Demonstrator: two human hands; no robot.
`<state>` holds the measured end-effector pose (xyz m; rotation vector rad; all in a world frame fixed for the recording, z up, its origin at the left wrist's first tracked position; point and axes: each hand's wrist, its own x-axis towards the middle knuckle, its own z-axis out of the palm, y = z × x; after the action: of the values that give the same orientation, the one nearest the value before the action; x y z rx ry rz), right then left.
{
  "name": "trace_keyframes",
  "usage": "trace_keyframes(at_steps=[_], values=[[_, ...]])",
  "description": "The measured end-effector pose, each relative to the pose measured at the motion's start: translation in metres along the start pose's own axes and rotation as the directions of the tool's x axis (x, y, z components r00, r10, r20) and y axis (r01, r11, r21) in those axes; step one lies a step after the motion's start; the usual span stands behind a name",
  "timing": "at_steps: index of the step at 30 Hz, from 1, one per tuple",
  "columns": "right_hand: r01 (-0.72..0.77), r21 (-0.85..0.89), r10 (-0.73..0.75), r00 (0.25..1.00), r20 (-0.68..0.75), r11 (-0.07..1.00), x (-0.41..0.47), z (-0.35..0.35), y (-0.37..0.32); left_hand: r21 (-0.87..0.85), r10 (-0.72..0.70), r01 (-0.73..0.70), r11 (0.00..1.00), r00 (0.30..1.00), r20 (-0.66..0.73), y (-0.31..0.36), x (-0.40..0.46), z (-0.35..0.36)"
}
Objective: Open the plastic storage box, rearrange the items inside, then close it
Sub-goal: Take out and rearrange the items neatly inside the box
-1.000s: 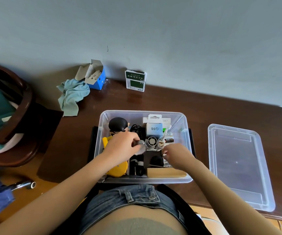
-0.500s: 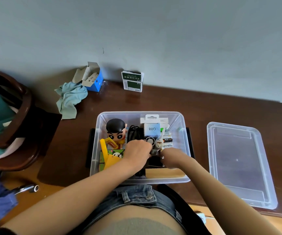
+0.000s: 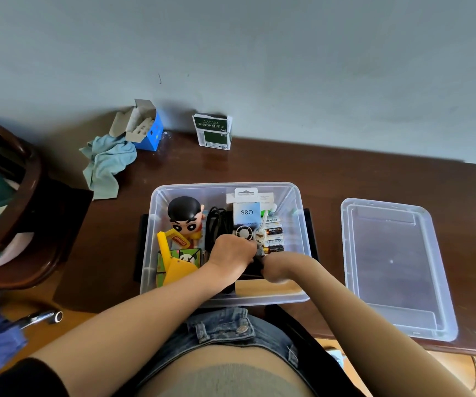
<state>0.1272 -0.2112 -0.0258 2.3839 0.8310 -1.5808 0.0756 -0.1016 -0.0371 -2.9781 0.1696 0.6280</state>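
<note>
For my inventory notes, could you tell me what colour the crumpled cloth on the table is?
Pale blue-green cloth, seen in the head view.

Hands (image 3: 255,260) hide what they hold; chair (image 3: 16,196) cut off left.

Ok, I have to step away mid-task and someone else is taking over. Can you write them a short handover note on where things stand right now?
Left hand: inside the clear storage box, curled over small items near its middle; what it grips is hidden.
Right hand: also in the box, beside the left, closed around something dark that I cannot identify.
Things: box sits on the table in front of the person; lid lies flat to its right. Inside: doll figure, yellow toy, black cable, Q88 pack, batteries.
Done: box opened, lid set aside.
Left: finish rearranging, put the lid back on.
</note>
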Motion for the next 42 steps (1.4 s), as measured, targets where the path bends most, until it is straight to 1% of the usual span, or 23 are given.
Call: trace_keyframes(at_steps=[3,4,6,7,9,11,13,14,16,19,22,25,27,29,31,33,34,35,37,40,42], values=[[0.003,0.005,-0.003,1.000,0.007,1.000,0.000,0.000,0.001,-0.028,-0.027,0.030,0.999,0.996,0.081,0.001,0.003,0.006],[0.004,0.011,-0.004,1.000,0.008,1.000,0.000,0.000,0.001,-0.069,-0.037,0.044,0.997,0.994,0.099,0.000,0.003,0.007],[-0.001,0.035,0.001,1.000,0.006,0.999,0.000,0.001,0.002,-0.217,-0.069,0.088,0.972,0.993,0.092,-0.001,0.003,0.010],[-0.006,0.049,0.006,1.000,0.006,0.999,-0.001,0.001,0.002,-0.318,-0.091,0.112,0.941,0.993,0.081,-0.002,0.001,0.012],[-0.016,0.086,0.017,1.000,-0.011,0.996,-0.001,0.003,0.003,-0.526,-0.127,0.155,0.836,0.988,0.090,-0.005,-0.006,0.015],[-0.019,0.143,0.029,0.997,-0.068,0.990,-0.002,0.004,0.005,-0.671,-0.135,0.215,0.710,0.976,0.171,-0.009,-0.012,0.019],[-0.018,0.199,0.042,0.992,-0.115,0.980,-0.002,0.006,0.006,-0.735,-0.114,0.284,0.616,0.955,0.274,-0.014,-0.013,0.021],[-0.015,0.219,0.043,0.991,-0.126,0.976,-0.001,0.007,0.007,-0.747,-0.092,0.308,0.589,0.944,0.317,-0.015,-0.012,0.021],[-0.009,0.249,0.046,0.989,-0.144,0.968,0.000,0.008,0.006,-0.758,-0.056,0.341,0.556,0.925,0.375,-0.016,-0.009,0.021],[-0.021,0.318,0.078,0.983,-0.166,0.948,0.003,0.008,0.006,-0.770,-0.062,0.379,0.513,0.911,0.407,-0.015,-0.004,0.021],[0.002,0.367,0.075,0.978,-0.194,0.930,0.005,0.007,0.009,-0.759,-0.054,0.360,0.542,0.917,0.396,-0.013,-0.002,0.019],[0.022,0.349,0.055,0.976,-0.210,0.937,0.003,0.007,0.008,-0.711,-0.051,0.305,0.634,0.934,0.354,-0.014,-0.008,0.012],[0.014,0.329,0.064,0.972,-0.226,0.944,-0.001,0.007,0.008,-0.691,-0.041,0.235,0.684,0.958,0.285,-0.020,-0.015,0.000],[0.022,0.294,0.068,0.954,-0.292,0.955,-0.009,0.004,0.010,-0.725,-0.023,0.158,0.670,0.981,0.193,-0.034,-0.026,-0.015],[0.086,0.298,0.050,0.906,-0.420,0.951,-0.019,0.003,0.013,-0.762,-0.057,0.104,0.639,0.995,0.088,-0.057,-0.044,-0.028],[0.184,0.390,0.050,0.854,-0.518,0.902,-0.030,0.001,0.015,-0.777,-0.133,0.093,0.622,0.991,0.012,-0.083,-0.065,-0.032],[0.241,0.445,0.044,0.840,-0.541,0.862,-0.035,0.000,0.013,-0.773,-0.170,0.106,0.626,0.986,-0.002,-0.095,-0.075,-0.031],[0.297,0.484,0.025,0.833,-0.552,0.823,-0.039,-0.002,0.009,-0.764,-0.199,0.129,0.633,0.980,0.000,-0.106,-0.084,-0.028],[0.395,0.502,-0.051,0.821,-0.569,0.770,-0.044,-0.006,-0.004,-0.750,-0.213,0.167,0.640,0.976,0.036,-0.119,-0.099,-0.022],[0.527,0.421,-0.217,0.777,-0.592,0.738,-0.044,-0.007,-0.032,-0.739,-0.161,0.187,0.647,0.981,0.107,-0.125,-0.112,-0.014],[0.549,0.343,-0.300,0.769,-0.564,0.762,-0.041,-0.005,-0.051,-0.729,-0.145,0.192,0.656,0.981,0.128,-0.122,-0.115,-0.011]])
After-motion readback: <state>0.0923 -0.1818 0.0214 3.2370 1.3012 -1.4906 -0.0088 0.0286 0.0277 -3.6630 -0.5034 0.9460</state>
